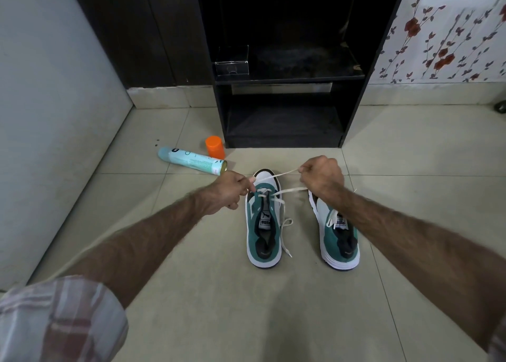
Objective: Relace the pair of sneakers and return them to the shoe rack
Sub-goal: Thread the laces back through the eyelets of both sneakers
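Two green and white sneakers stand side by side on the tiled floor, toes pointing at the rack. The left sneaker point(263, 233) has its white lace point(284, 190) threaded through only the lowest eyelets. My left hand point(230, 191) pinches one end of that lace beside the toe. My right hand point(323, 176) grips the other end and holds it taut above and to the right of the shoe. A loose length of lace trails down the shoe's right side. The right sneaker point(338, 238) is partly hidden under my right forearm.
The dark wooden shoe rack point(284, 79) stands straight ahead against the wall, a small clear box point(232, 64) on its middle shelf. A light blue spray can point(191, 160) lies on the floor at left, its orange cap point(215, 146) beside it. Grey wall at left.
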